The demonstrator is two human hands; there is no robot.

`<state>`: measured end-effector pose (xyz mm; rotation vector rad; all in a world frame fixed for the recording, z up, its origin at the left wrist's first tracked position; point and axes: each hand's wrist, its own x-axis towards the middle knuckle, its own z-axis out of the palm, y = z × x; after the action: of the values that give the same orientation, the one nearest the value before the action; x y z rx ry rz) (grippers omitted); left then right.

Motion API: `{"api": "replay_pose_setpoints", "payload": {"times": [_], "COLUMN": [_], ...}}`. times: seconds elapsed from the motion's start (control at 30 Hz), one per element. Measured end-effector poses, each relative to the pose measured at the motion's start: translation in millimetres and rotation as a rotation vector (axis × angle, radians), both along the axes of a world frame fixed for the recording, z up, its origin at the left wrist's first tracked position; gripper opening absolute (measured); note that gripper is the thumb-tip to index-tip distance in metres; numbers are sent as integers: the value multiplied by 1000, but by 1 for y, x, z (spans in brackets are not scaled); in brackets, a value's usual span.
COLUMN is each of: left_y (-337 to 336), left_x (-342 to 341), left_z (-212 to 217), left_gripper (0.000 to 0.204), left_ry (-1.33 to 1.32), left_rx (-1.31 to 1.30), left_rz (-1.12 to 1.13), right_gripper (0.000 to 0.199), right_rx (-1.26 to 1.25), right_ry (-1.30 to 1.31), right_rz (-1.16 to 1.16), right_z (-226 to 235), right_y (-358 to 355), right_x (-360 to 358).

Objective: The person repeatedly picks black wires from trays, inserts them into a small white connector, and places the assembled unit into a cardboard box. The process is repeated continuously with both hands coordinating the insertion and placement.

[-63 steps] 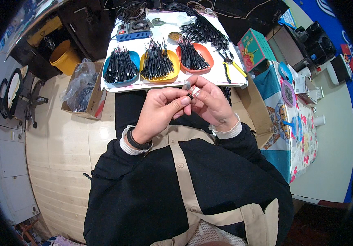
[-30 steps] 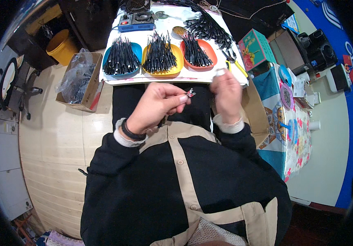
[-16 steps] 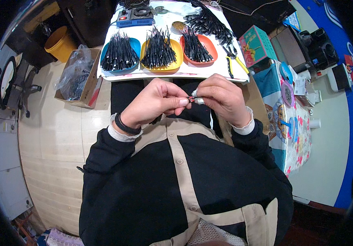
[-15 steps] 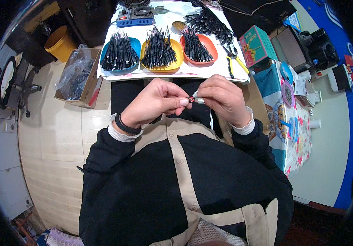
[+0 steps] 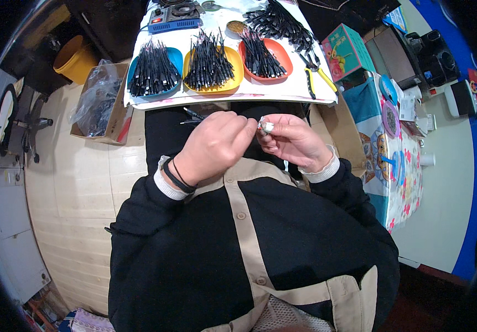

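My left hand (image 5: 213,145) and right hand (image 5: 294,141) pinch one small pale connector (image 5: 266,126) over my lap, fingers closed for control. The table's (image 5: 327,98) near edge carries blue (image 5: 175,56), yellow (image 5: 233,84) and red trays (image 5: 281,53) of sorted black cables.

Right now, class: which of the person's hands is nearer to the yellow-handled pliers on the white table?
The right hand. It sits just below the yellow-handled pliers, near the table's right end. The left hand is further left, below the yellow tray.
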<state>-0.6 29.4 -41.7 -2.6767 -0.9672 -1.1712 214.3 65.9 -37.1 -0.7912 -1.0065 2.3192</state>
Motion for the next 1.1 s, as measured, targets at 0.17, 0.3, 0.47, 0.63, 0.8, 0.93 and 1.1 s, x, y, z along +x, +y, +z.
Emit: {"api": "replay_pose_setpoints", "payload": {"times": [0.17, 0.3, 0.47, 0.63, 0.8, 0.93, 1.1], "left_y": [-1, -6, -11, -16, -8, -8, -3], "left_x": [0, 1, 5, 8, 5, -1, -6], "left_z": [-3, -1, 0, -3, -6, -5, -2], "left_gripper": [15, 13, 21, 34, 26, 12, 12], "left_ry": [-399, -442, -371, 36, -191, -609, -833], "left_rx": [-331, -478, -387, 53, -21, -695, -1138], "left_rz": [-29, -41, -24, 59, 16, -150, -484], "right_gripper": [19, 27, 18, 15, 13, 19, 25], "right_rx": [1051, 1783, 1738, -43, -121, 855, 1484], "right_ry": [-554, -681, -669, -79, 52, -371, -517], "right_rz": [-292, -370, -351, -121, -75, -187, -96], "right_z": [11, 23, 16, 3, 0, 15, 40], "right_y": [-12, -15, -19, -15, -19, -19, -11], "right_x": [0, -3, -7, -4, 0, 0, -2]}}
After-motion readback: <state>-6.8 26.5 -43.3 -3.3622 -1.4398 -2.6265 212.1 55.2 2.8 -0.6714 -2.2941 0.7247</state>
